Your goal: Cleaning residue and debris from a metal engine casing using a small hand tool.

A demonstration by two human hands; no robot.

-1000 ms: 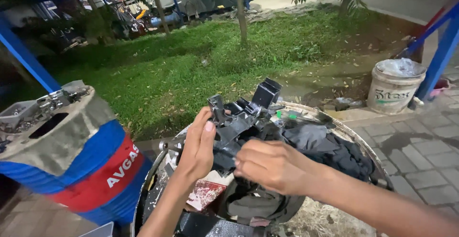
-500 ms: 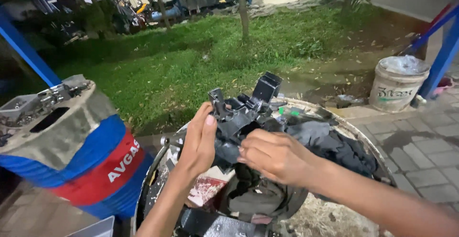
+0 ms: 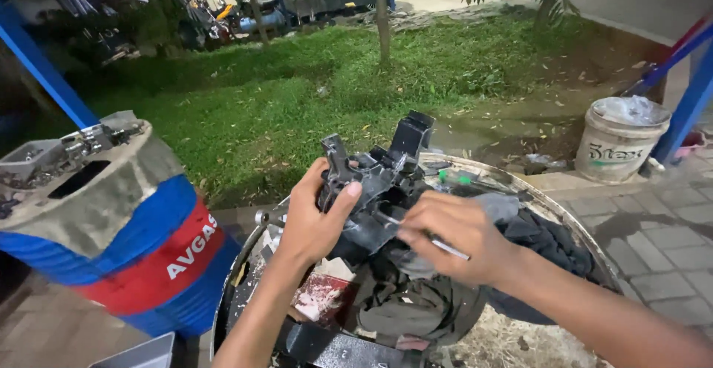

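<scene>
Head view, the only one I have.

Item 1: my left hand [image 3: 316, 223], fingers curled closed around the left side of a dark grey cast-metal engine part with upright lugs [image 3: 375, 178], thumb lying across its face.

Item 2: that metal part, held up in the air above a round metal drum top [image 3: 549, 204], between both hands.

Item 3: my right hand [image 3: 457, 238], fingers pinched closed on a thin silvery metal tool [image 3: 445, 247]; one end shows below the knuckles, the other seems to run under the palm toward the part, though I cannot tell exactly where its tip lands.

Item 4: dark crumpled cloth rags [image 3: 542, 238] heaped on the drum top, just right of the right hand and beneath it.

Item 5: a torn red and white cardboard box [image 3: 319, 297] lying on the drum top below the left wrist.

Item 6: a blue, red and grey steel barrel [image 3: 126, 242] standing to the left, near the drum, with small metal parts on its lid.

Item 7: a white plastic bucket [image 3: 620, 141] on the paving at right, well apart.

Item 8: a green grass patch [image 3: 297, 93] beyond the drum.
</scene>
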